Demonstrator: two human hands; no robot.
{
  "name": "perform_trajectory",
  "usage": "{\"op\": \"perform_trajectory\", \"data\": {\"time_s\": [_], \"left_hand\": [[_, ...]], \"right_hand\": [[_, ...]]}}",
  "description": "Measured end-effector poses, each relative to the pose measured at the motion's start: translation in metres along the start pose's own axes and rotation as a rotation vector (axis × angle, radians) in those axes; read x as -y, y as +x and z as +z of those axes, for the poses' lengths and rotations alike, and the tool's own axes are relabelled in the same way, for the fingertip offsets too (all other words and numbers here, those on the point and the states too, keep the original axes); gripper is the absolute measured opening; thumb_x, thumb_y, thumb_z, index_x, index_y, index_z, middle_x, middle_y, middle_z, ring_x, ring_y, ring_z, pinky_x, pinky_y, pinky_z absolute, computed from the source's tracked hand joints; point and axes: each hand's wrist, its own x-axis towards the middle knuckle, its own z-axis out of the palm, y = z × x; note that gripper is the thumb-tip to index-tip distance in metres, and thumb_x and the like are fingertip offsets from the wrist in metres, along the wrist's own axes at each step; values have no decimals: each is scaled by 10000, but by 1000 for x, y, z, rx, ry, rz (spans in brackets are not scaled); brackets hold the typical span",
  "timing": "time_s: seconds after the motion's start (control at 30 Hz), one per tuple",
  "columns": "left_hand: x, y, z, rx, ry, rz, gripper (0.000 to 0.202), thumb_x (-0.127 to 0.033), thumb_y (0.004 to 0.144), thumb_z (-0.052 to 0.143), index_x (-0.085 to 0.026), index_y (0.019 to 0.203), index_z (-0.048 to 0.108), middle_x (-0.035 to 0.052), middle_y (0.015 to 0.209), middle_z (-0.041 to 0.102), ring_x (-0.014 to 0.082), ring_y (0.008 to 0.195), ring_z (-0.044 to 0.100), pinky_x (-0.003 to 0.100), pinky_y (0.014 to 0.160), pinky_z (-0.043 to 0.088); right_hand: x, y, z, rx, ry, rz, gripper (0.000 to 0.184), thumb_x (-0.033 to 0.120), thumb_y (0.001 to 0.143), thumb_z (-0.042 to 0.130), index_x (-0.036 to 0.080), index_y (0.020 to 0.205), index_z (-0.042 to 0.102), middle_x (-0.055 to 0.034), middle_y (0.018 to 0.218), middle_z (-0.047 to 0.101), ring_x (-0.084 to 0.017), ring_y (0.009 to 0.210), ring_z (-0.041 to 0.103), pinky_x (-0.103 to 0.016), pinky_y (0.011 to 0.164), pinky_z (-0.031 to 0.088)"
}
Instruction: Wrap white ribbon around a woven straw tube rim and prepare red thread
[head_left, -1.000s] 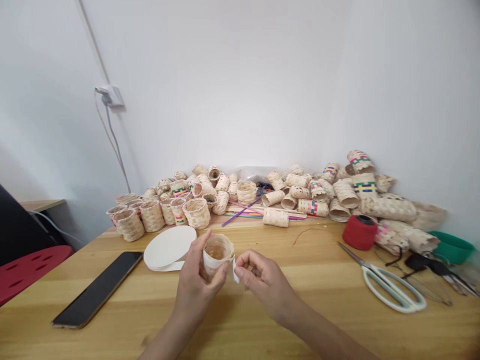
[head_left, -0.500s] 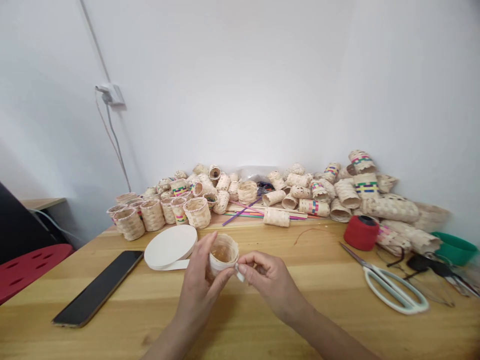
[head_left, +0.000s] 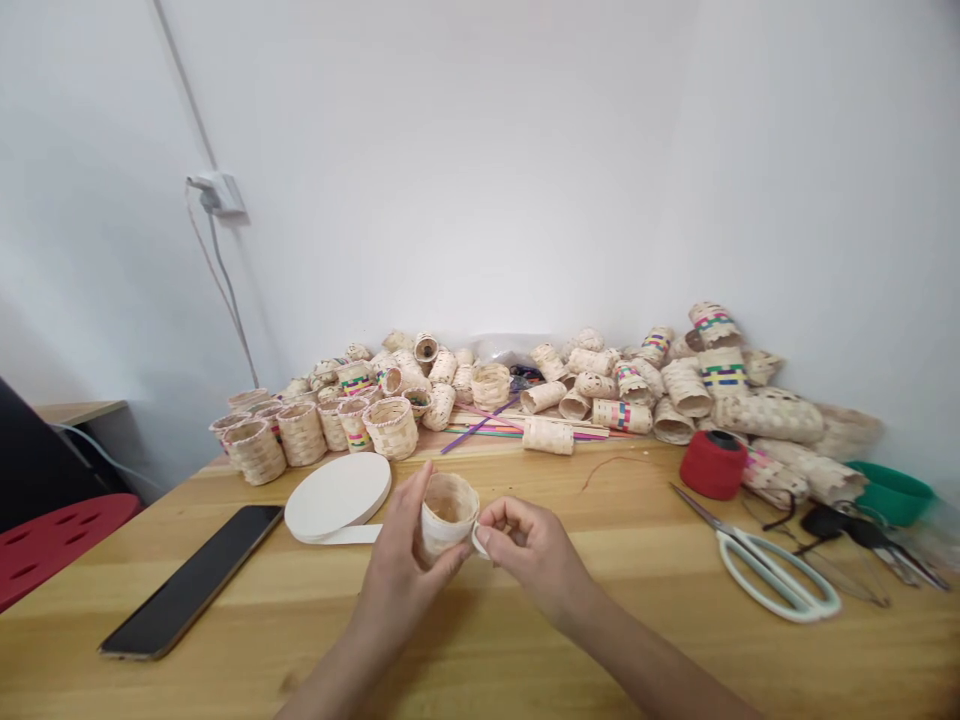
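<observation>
My left hand (head_left: 401, 580) is wrapped round a small woven basket (head_left: 448, 510), held upright just above the wooden table (head_left: 660, 610). A white tape band runs round the basket's upper part. My right hand (head_left: 525, 555) pinches the free end of that tape (head_left: 477, 541) against the basket's right side. A flat white roll of tape (head_left: 339, 495) lies on the table just left of the basket, and its loose strip trails toward my hands.
A dark phone (head_left: 193, 582) lies at the left. White-handled scissors (head_left: 765, 575), a red thread spool (head_left: 712, 464) and a green bowl (head_left: 892, 492) are at the right. Several woven baskets (head_left: 525, 385) and coloured strips are heaped along the wall. A red stool (head_left: 52, 540) stands left.
The basket has turned a little in my left hand and dropped slightly. My right hand has drawn the tape end in close against the basket's side.
</observation>
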Motion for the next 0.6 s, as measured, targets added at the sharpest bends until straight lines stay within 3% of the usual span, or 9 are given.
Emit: {"op": "perform_trajectory", "data": {"time_s": [0.1,0.2,0.27,0.37,0.43,0.53,0.6], "left_hand": [[-4,15,-6,-25,-173,-225,740,-377,763,671,-243,1402,321,112,1365,465,282,1269,438,439,1042,377],[-8,36,-15,23,-467,-546,562,-443,821,576,-192,1304,439,125,1139,628,254,973,650,380,812,546],[-8,53,-20,82,-549,-641,452,-465,868,474,-136,1171,539,133,979,681,240,806,688,378,718,570],[-5,82,-22,108,-472,-589,435,-456,912,363,-119,1020,616,129,875,699,240,775,687,397,727,561],[-3,100,-20,76,-364,-530,474,-463,910,340,-104,1011,632,128,907,690,230,830,669,367,759,546],[-5,115,-15,-41,-195,-442,429,-378,834,509,-91,1146,577,136,1091,636,229,1002,597,316,842,491],[-12,110,-9,-88,-44,-331,427,-303,793,572,-145,1189,552,116,1136,616,247,1035,563,326,860,456]], "right_hand": [[-3,8,-9,-82,98,53,220,359,637,663,166,648,559,45,577,522,-87,506,448,-215,495,381],[-11,15,-22,-177,148,81,255,411,668,626,168,694,552,29,640,533,-99,552,481,-215,502,420],[-18,19,-31,-243,183,104,252,409,676,619,169,716,553,20,669,527,-109,603,494,-202,498,431],[-28,24,-40,-312,226,142,254,409,669,637,178,711,540,23,648,506,-114,602,488,-192,474,426],[-32,26,-44,-326,245,160,276,423,650,660,182,706,537,24,628,504,-116,588,483,-196,470,424],[-31,28,-44,-301,264,151,316,448,615,696,183,702,547,22,624,515,-124,603,485,-205,486,423],[-28,28,-42,-260,278,118,332,462,610,709,183,698,553,18,642,534,-128,624,488,-216,518,427]]}}
